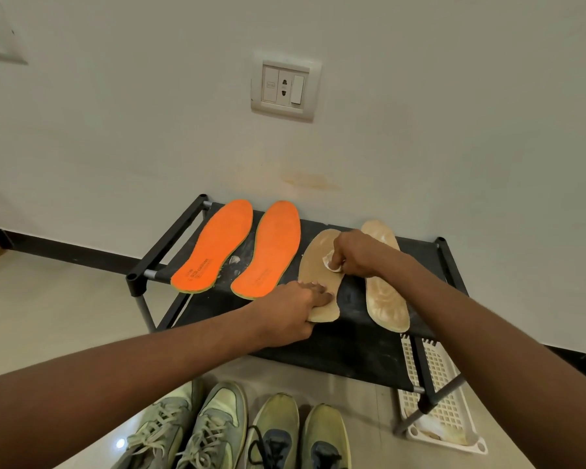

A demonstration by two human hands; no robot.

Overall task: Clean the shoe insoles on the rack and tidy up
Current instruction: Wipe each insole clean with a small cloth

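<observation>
Two orange insoles (pixel 214 247) (pixel 268 250) lie side by side on the left of the black shoe rack (pixel 345 346). Two tan insoles lie to the right. My left hand (pixel 295 308) presses flat on the heel end of the nearer tan insole (pixel 318 265), thumb tucked under its edge. My right hand (pixel 356 253) pinches a small white wipe (pixel 332 264) against the middle of that same insole. The second tan insole (pixel 386 299) rests further right, partly hidden by my right wrist.
Two pairs of greenish sneakers (pixel 237 431) stand on the floor in front of the rack. A white plastic basket (pixel 440 394) sits under the rack's right end. The wall behind carries a switch plate (pixel 285 89). White debris (pixel 234 260) speckles the shelf between the orange insoles.
</observation>
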